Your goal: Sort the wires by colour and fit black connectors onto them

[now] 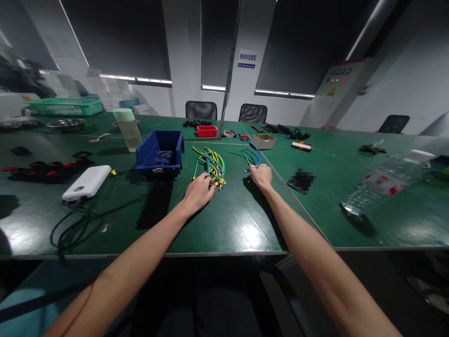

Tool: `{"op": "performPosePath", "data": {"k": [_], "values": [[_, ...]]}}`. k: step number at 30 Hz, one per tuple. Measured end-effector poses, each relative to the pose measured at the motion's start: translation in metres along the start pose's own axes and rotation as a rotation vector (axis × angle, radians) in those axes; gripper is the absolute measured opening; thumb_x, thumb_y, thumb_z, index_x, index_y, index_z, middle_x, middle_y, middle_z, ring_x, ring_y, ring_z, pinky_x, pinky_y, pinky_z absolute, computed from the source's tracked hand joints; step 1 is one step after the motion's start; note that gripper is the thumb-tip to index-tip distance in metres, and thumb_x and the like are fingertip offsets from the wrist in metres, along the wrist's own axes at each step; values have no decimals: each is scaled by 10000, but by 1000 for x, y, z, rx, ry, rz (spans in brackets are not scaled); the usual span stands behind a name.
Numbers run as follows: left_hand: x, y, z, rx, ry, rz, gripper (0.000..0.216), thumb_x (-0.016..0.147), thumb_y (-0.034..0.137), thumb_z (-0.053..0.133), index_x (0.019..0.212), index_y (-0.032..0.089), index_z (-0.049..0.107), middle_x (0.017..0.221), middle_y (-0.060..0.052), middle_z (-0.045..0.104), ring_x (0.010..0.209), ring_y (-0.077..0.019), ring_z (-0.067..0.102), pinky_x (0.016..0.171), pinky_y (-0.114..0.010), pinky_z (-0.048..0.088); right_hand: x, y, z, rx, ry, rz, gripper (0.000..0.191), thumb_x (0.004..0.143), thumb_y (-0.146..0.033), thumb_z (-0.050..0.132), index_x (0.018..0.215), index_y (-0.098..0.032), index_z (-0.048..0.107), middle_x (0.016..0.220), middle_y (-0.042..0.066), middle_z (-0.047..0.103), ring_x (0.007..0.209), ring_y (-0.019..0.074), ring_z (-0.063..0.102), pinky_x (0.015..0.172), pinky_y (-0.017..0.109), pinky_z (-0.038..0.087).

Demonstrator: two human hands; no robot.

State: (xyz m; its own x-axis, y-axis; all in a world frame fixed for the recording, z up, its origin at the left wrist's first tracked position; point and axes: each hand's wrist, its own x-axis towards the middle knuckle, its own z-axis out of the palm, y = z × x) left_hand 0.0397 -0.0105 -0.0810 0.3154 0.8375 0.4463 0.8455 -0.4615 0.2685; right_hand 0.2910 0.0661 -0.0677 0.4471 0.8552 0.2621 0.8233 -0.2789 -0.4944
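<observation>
Short yellow, green and blue wires (219, 164) with metal ring terminals lie in a loose bundle at the middle of the table. My left hand (198, 192) reaches over the near end of this bundle, its fingers bent and closed on the terminal ends; exactly which wires it grips is hidden. To the right, my right hand (261, 176) is closed around a few blue and green wires (255, 156). Their far ends fan out above the fist, and a terminal shows at its left side.
A blue bin (159, 157) with small black parts stands left of the wires. Near it are a white power bank (87, 182) with cables and a capped bottle (127, 131). Behind are a red tray (206, 131) and cardboard box (264, 141). A plastic water bottle (386, 182) is right.
</observation>
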Motion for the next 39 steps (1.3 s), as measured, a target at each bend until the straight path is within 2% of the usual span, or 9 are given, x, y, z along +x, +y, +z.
{"op": "performPosePath", "data": {"k": [7,10,18,24,32,39], "values": [[0,1,-2,-25,11,-59,171,876,264,475,918,177,617,1041,-73,599,898,-187,614,840,-296,482,-1,3,-1,-24,4,61,464,814,-442,447,935,-90,724,965,240,678,955,341,645,773,382,481],[0,1,-2,3,10,-83,189,884,276,460,956,198,616,1048,-71,593,872,-187,608,800,-298,484,-1,4,-1,-29,3,56,462,809,-444,443,937,-101,724,974,232,680,957,344,644,775,390,483],[1,1,-2,91,-26,-93,234,880,350,472,1015,242,631,1010,-72,607,940,-226,567,807,-333,458,-2,4,0,-61,-29,38,457,820,-450,427,929,-121,725,977,221,682,955,324,648,781,379,482],[2,1,-3,42,-39,-138,200,880,295,481,1001,228,625,1034,-72,611,974,-214,566,828,-317,458,-3,2,-1,-49,-43,44,454,829,-448,421,953,-133,724,993,213,681,964,319,645,786,381,483],[3,0,-5,-29,74,-179,215,914,272,435,1034,232,608,984,-62,632,940,-201,588,805,-301,464,-5,0,-3,-27,-17,80,435,836,-415,428,948,-115,722,985,229,674,961,320,644,784,377,483],[7,-3,-7,-221,185,-218,194,919,230,415,993,201,592,944,-65,668,872,-187,622,777,-295,470,-5,0,-3,-22,-14,79,413,832,-384,432,937,-110,722,977,231,674,942,311,649,771,372,482]]}}
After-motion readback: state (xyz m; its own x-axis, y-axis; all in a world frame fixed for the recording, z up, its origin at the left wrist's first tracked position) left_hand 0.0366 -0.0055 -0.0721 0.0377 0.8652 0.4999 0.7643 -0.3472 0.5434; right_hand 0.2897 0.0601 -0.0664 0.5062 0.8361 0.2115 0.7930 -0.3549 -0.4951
